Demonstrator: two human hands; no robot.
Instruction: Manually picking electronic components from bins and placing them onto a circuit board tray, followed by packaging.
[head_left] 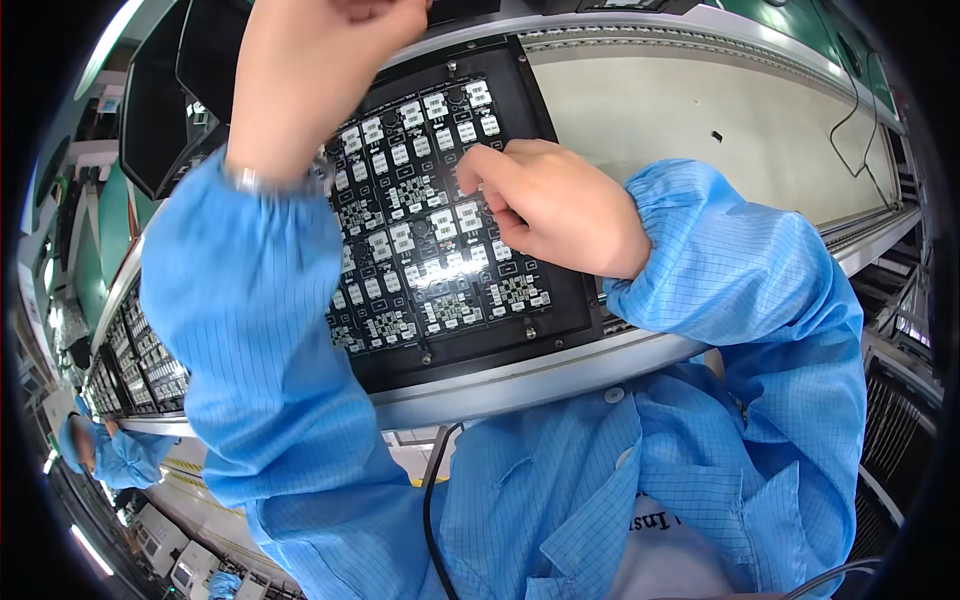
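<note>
Right below the camera, a black frame (pixel 568 318) is sitting on the line, and the circuit board panel (pixel 410 188) is lying inside it, its rows of white parts showing and a bright glare shining off the lower middle. Over that panel's right side the right hand (pixel 565 205) is hanging, fingers curling well inward; whether they're pinching anything, I cannot tell. Up top, the left hand (pixel 320 70) is covering the panel's upper left, its fingertips running out of view, so its grip and opening aren't showing. A silvery band (pixel 262 183) is circling that wrist above the blue cuff. Along the near side a metal rail (pixel 520 378) is curving past, while to the right a pale surface (pixel 660 105) is spreading out, a small black piece (pixel 716 136) lying on it and a thin dark cable (pixel 838 130) looping down near its far right. Over on the left, black bins (pixel 152 125) are standing beside the line, and more boards (pixel 140 350) are lying further along. Out in the room, another person in blue (pixel 130 458) is standing by the line, yellow floor markings (pixel 185 467) are running close by, and a strip light (pixel 92 550) is glowing lower left.
</note>
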